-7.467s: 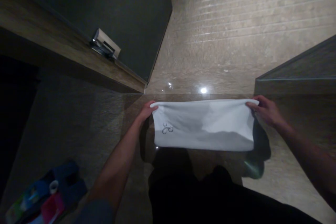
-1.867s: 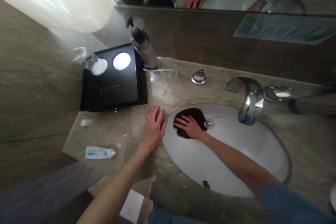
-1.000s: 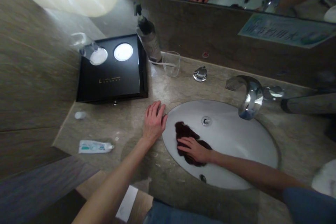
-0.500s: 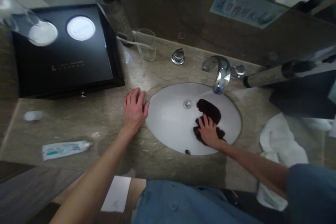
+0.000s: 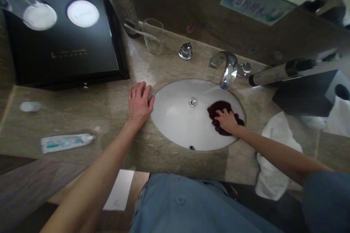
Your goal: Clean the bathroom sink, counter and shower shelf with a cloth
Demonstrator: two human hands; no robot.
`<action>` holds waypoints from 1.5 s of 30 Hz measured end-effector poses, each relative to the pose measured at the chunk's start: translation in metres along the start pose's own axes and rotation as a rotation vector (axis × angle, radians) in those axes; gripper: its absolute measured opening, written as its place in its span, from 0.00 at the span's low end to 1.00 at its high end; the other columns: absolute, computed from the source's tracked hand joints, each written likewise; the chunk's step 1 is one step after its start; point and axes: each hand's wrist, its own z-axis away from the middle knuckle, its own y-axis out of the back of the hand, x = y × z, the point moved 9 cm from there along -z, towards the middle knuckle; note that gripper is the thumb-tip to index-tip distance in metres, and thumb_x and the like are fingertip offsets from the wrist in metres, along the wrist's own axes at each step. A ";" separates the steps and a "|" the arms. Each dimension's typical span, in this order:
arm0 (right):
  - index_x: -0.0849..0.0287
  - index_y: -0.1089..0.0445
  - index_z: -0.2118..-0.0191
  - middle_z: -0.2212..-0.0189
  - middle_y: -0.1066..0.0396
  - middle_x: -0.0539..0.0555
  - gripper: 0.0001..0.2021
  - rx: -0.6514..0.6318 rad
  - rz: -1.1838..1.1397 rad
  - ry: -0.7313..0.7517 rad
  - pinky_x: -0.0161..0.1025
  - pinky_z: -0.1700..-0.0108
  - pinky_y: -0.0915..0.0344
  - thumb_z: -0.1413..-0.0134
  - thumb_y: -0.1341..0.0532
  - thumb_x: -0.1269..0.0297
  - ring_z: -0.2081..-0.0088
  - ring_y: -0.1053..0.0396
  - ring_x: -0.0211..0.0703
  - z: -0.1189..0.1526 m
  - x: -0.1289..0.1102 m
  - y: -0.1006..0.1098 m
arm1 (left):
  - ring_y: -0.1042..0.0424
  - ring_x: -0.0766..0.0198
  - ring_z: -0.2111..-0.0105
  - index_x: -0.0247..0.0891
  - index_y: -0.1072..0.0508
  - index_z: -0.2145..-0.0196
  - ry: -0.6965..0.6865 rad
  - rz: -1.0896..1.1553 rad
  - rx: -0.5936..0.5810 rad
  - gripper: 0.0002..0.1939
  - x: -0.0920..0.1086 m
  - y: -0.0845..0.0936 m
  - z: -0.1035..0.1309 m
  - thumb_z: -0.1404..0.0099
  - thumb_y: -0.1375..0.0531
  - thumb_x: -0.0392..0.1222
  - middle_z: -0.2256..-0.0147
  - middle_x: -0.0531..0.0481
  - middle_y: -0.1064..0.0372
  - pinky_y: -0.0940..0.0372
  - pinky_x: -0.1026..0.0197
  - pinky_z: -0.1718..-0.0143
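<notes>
A bunched, dark maroon cloth (image 5: 218, 106) lies in the right part of the white oval sink (image 5: 175, 123). My right hand (image 5: 227, 121) rests on top of it, fingers spread and slightly bent, and part of the cloth shows around the hand. Its exact kind I cannot make out. On the stone counter (image 5: 109, 113), just left of the sink's rim, my left hand (image 5: 140, 103) lies palm down with its fingers apart and nothing in it. The chrome faucet (image 5: 229, 71) arches over the back right of the basin.
A black box (image 5: 73, 54) stands at the back left, with a toothpaste tube (image 5: 67, 142) nearer the front. Behind the sink are a glass with a toothbrush (image 5: 154, 42) and a tap knob (image 5: 186, 51). A white towel (image 5: 276, 171) and a dark tissue box (image 5: 306, 94) are on the right.
My right hand has shifted toward the sink's right side, and the cloth, spread in separate folds before, is now bunched closer together under it. My left hand stays on the counter.
</notes>
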 end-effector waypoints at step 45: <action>0.58 0.28 0.52 0.41 0.36 0.63 0.13 0.433 -0.303 -0.067 0.59 0.50 0.33 0.41 0.43 0.67 0.46 0.39 0.62 -0.026 -0.075 -0.003 | 0.27 0.61 0.52 0.39 0.36 0.46 0.675 0.555 0.672 0.18 -0.097 0.049 0.037 0.33 0.44 0.41 0.46 0.39 0.35 0.28 0.57 0.52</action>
